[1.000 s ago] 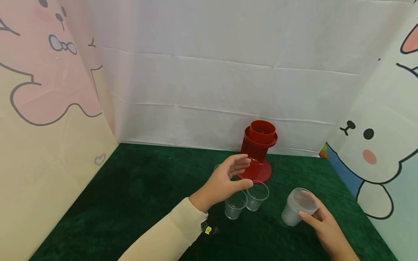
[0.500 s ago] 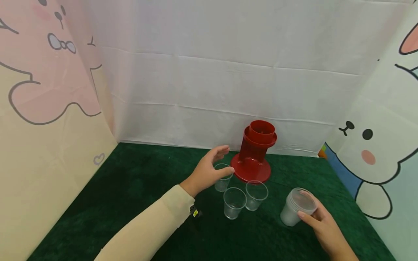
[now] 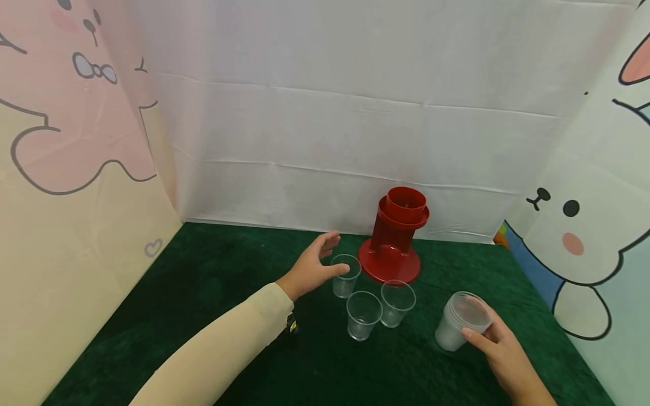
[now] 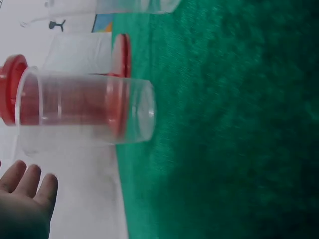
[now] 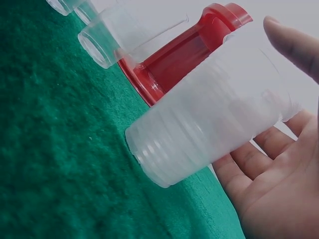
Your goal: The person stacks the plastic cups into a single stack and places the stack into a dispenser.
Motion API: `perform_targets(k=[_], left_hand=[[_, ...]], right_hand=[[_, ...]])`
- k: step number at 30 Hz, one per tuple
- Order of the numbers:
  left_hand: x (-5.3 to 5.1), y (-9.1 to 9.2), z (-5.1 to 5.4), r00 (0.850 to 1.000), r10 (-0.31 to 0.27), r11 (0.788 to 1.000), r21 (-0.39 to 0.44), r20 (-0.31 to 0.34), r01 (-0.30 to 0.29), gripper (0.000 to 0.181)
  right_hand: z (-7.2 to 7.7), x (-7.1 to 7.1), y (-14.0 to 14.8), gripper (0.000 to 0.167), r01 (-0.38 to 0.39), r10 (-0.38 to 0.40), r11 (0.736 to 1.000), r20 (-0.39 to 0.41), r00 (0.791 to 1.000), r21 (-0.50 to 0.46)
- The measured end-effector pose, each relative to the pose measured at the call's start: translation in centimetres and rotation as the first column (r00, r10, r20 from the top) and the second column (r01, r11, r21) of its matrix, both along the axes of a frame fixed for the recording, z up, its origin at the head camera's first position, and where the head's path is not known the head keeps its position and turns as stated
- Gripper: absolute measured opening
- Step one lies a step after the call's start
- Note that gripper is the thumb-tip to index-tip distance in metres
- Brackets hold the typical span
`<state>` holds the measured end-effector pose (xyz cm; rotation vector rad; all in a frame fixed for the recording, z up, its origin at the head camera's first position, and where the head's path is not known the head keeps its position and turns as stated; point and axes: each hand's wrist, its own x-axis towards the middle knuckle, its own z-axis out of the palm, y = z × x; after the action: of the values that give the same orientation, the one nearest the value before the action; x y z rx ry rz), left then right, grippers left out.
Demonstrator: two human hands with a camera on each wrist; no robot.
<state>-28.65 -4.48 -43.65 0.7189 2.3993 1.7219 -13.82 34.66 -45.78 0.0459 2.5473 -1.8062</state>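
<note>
My left hand is beside a clear plastic cup, its fingers spread behind the cup and its thumb over the rim. In the left wrist view, the fingers stay apart from that cup. Two more clear cups stand close by, a front cup and a right one. My right hand holds a stack of nested plastic cups at its upper part, the thumb on the near side. In the right wrist view, the fingers lie behind the stack, whose base is at the cloth.
Behind the cups stands a red stand with a round base and a cylindrical top. Dark green cloth covers the table. A white curtain hangs at the back, with cartoon-printed cloth on both sides.
My left hand has moved left and back from above the front cups to the far-left cup, uncovering the others. My right hand and its stack have stayed nearly still.
</note>
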Motion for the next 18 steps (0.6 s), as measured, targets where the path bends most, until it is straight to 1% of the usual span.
perform_targets(k=[4, 8, 12, 18], left_hand=[[-0.3, -0.1, -0.8, 0.998, -0.037, 0.999, -0.010, 0.054, 0.037, 0.081], [-0.4, 0.0, -1.6, 0.994, -0.063, 0.997, -0.041, 0.085, 0.067, 0.083], [-0.6, 0.2, -2.2, 0.992, -0.068, 0.996, -0.041, 0.108, 0.073, 0.086], [-0.8, 0.3, -3.0, 0.985, -0.063, 0.996, -0.050, 0.162, 0.072, 0.086]], right_hand=[[-0.2, -0.1, 0.2, 0.066, -0.004, 0.004, 1.000, -0.006, 1.000, -0.004], [-0.5, -0.2, 0.4, 0.065, -0.004, 0.004, 1.000, -0.018, 1.000, -0.022], [-0.6, -0.3, 0.6, 0.065, -0.003, 0.002, 0.999, -0.021, 1.000, -0.034], [-0.6, -0.2, 0.4, 0.067, -0.004, 0.004, 1.000, -0.009, 1.000, -0.023]])
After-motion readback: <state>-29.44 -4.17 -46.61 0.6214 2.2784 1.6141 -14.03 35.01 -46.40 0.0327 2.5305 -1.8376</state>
